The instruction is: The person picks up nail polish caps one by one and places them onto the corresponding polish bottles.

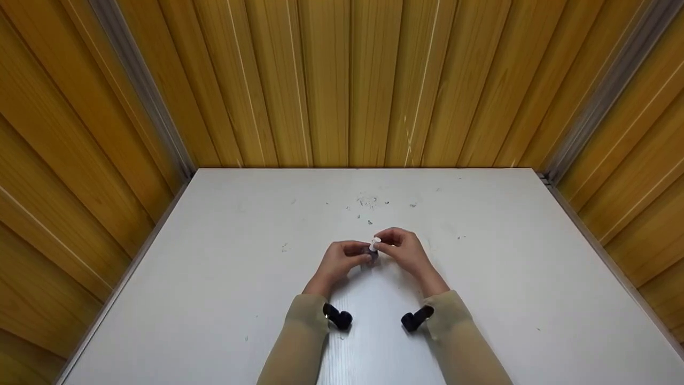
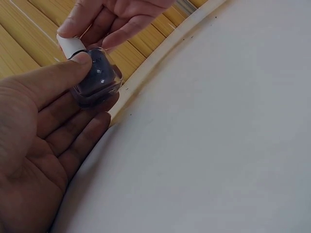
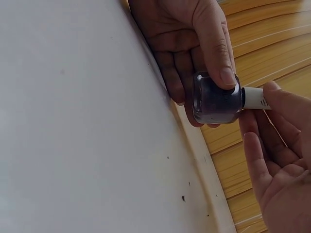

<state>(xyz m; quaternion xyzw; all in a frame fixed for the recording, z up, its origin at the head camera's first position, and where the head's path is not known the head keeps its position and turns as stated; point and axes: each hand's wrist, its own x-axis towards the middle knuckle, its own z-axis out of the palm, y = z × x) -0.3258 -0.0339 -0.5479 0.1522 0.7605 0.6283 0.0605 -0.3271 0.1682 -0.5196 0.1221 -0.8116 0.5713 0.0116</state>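
A small glass nail polish bottle [image 3: 216, 99] with dark purple-grey polish is held between the two hands, over the middle of the white table. My left hand [image 1: 337, 262] grips its glass body, thumb on one face and fingers behind, as the left wrist view shows. The white cap [image 2: 72, 45] sits at the bottle's neck. My right hand [image 1: 407, 252] pinches that cap between thumb and fingertips. In the right wrist view the cap lies in line with the bottle, with small dark print on its side.
The white table [image 1: 214, 299] carries scattered dark specks and scuffs, mostly beyond the hands. Yellow wood-plank walls [image 1: 347, 80] stand behind it and at both sides, with grey metal posts [image 1: 152, 91] in the corners. A black wrist camera [image 1: 337, 316] is on each sleeve.
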